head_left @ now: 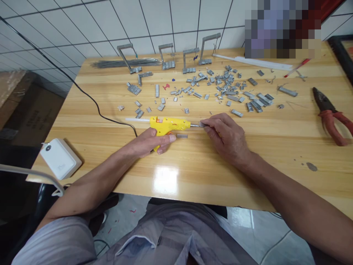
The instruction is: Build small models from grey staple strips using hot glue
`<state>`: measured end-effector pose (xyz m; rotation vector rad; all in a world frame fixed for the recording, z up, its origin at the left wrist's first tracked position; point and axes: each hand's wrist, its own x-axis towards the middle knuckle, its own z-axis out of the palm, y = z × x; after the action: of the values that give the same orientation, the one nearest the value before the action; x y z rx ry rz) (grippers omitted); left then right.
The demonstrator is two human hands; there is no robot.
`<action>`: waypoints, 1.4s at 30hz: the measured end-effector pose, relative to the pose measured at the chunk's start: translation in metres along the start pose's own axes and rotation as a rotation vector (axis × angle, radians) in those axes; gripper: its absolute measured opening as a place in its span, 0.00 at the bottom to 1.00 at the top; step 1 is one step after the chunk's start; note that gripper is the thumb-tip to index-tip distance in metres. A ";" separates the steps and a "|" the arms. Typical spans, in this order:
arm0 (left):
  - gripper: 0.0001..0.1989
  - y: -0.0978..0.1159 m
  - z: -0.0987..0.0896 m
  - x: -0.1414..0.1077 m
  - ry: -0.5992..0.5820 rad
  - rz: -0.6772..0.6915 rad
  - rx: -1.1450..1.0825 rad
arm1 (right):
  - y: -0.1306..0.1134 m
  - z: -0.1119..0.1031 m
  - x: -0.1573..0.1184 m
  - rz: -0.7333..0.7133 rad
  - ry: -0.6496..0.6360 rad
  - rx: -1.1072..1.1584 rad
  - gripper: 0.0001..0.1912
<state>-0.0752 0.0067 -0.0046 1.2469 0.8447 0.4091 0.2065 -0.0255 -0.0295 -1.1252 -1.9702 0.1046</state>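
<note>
My left hand (pixel 157 142) is wrapped round the handle of a yellow hot glue gun (pixel 172 126), which lies level over the table and points right. A clear glue stick (pixel 137 119) juts from its back end. Between the thumb and fingers of my right hand (pixel 227 138) is a small grey metal piece (pixel 203 123), held at the gun's nozzle; whether the two touch I cannot tell. Most of that piece is hidden by my fingers. Just below the gun's barrel a short grey strip (pixel 182 136) lies on the table.
Many grey metal pieces (pixel 224 79) are scattered behind my hands. Several small bent frames (pixel 202 49) stand near the tiled wall beside a bundle of thin rods (pixel 110 63). Red-handled pliers (pixel 332 117) lie at right, a white power bank (pixel 61 158) at left. A black cord (pixel 91 99) runs to the gun.
</note>
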 end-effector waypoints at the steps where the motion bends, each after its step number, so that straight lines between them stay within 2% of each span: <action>1: 0.26 0.000 0.000 0.000 -0.003 0.001 0.001 | 0.000 0.000 0.000 -0.007 0.003 0.005 0.10; 23: 0.27 -0.002 -0.002 0.000 -0.013 0.008 0.016 | -0.001 -0.002 0.000 0.017 -0.001 0.016 0.11; 34: 0.26 -0.003 -0.002 0.000 -0.013 0.011 0.017 | -0.003 -0.006 0.004 0.032 0.011 0.119 0.12; 42: 0.25 -0.003 -0.002 0.001 0.004 0.039 -0.016 | -0.002 -0.008 0.007 0.072 -0.035 0.208 0.10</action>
<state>-0.0767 0.0071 -0.0081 1.2497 0.8206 0.4491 0.2092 -0.0242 -0.0194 -1.0642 -1.8998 0.3608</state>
